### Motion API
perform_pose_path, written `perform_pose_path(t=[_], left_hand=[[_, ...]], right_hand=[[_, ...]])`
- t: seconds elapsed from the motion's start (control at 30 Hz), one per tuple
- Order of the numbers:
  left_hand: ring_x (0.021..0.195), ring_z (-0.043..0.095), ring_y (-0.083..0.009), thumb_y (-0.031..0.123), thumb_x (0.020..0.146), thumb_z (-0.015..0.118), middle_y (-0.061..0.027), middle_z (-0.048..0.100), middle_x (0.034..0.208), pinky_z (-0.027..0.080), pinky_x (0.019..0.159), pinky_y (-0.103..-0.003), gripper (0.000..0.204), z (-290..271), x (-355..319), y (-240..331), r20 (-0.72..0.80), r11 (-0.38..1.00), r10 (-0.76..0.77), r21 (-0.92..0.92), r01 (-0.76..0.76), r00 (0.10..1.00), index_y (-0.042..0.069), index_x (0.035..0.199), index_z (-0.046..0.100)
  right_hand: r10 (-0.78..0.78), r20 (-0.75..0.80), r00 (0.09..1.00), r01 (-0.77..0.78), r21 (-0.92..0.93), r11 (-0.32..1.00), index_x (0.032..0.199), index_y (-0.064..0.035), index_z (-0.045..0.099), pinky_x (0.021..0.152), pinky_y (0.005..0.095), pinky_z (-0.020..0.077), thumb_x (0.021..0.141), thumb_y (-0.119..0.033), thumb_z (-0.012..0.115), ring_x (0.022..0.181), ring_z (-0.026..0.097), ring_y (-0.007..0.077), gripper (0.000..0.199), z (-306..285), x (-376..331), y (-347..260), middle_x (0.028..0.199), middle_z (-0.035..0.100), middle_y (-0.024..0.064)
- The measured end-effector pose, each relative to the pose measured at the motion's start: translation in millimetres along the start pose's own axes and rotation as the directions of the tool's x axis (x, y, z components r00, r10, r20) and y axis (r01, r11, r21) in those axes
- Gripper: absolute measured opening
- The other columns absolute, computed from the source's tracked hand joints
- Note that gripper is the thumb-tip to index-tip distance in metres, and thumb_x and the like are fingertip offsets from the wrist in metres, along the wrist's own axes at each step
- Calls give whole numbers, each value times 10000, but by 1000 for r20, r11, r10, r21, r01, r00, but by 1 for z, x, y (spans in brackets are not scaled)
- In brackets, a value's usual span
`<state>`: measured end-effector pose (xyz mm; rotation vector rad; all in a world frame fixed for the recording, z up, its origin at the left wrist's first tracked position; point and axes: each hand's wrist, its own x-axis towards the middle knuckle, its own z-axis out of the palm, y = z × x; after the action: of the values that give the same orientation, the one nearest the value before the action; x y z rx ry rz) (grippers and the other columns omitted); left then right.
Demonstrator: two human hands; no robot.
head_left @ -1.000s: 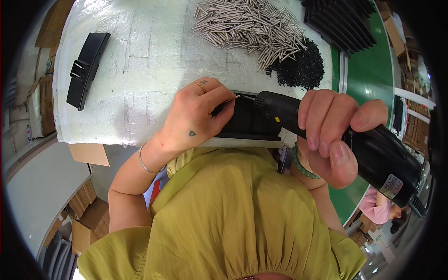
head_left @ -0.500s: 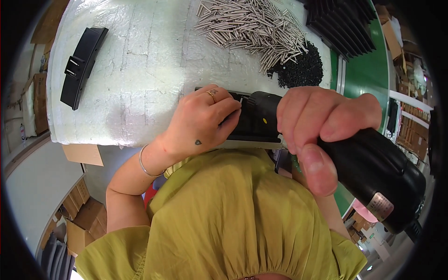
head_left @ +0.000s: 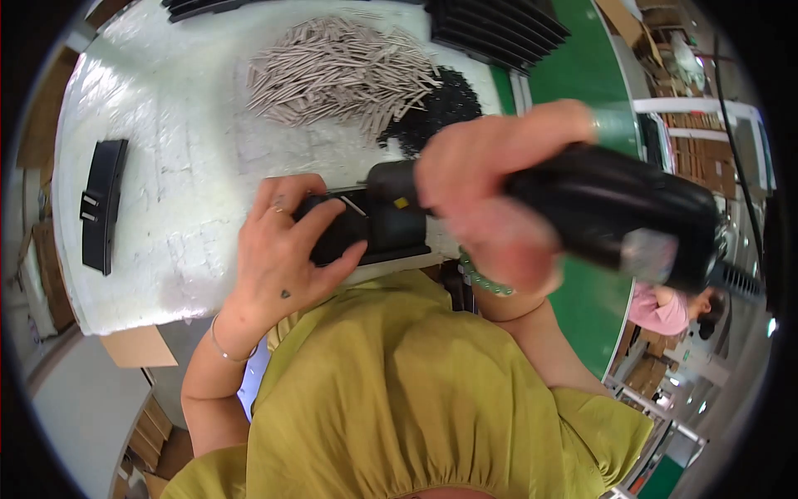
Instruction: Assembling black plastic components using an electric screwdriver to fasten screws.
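A black plastic part (head_left: 391,237) lies at the table's near edge. My left hand (head_left: 278,237) holds its left end, with the fingers over the far side and the thumb on the near side. Close to the index fingertip a silver metal pin (head_left: 354,206) rests on the part. My right hand (head_left: 486,179), smeared by motion, is wrapped around a black corded electric screwdriver (head_left: 615,216). The tool lies nearly level, its nose over the part's right side; its tip is hidden.
Beyond my hands are a heap of silver pins (head_left: 337,75) and a pile of small black screws (head_left: 445,104). A similar black part with pins (head_left: 101,208) lies at the left. Black parts (head_left: 499,33) stand stacked at the far right. Another person in pink (head_left: 657,308) is in the background.
The whole view has shifted, so the heaps appear farther left. My left thumb and index finger have parted, exposing the pin. The screwdriver has swung to a more level angle.
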<state>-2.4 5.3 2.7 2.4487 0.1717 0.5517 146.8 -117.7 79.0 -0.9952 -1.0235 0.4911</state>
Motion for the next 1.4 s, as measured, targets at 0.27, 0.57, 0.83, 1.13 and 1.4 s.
perform_pose_path(t=[0.27,0.57,0.83,1.13,1.4], left_hand=[[1064,477,-315,261,574,790,-111,501,1174,408,900,-429,701,8,-1,19,309,1000,19,9,-23,951,114,1212,538],[1085,458,-317,263,608,788,-109,501,1156,370,924,-438,616,13,33,32,235,998,66,-12,-65,970,101,1161,570],[1038,509,-296,141,686,746,-60,596,943,407,889,-412,259,41,85,33,119,951,306,-81,-298,944,58,915,660],[1001,532,-262,186,679,747,-35,629,901,414,881,-402,234,74,114,36,30,918,391,-76,-388,920,73,871,677],[939,539,-234,187,663,733,-2,614,768,417,829,-391,148,67,102,29,-103,900,368,-210,-381,924,86,725,645]], right_hand=[[-271,-512,815,187,-210,960,985,-15,483,532,306,411,733,-7,525,506,424,150,257,-77,-23,-14,660,477,61],[-229,-610,759,52,-293,955,926,-24,505,574,323,420,727,10,513,522,418,151,203,-95,-34,2,628,453,53],[-230,-617,753,60,-283,957,945,-25,483,576,322,418,724,10,493,518,412,142,224,-98,-40,1,631,451,53],[-329,-368,869,302,-131,944,1029,-65,418,518,296,363,754,-62,542,477,391,132,302,-77,-44,-39,600,433,31],[-277,-223,935,267,-71,961,980,-114,432,586,257,342,747,-118,526,505,392,70,251,-59,-42,-59,586,401,-53]])
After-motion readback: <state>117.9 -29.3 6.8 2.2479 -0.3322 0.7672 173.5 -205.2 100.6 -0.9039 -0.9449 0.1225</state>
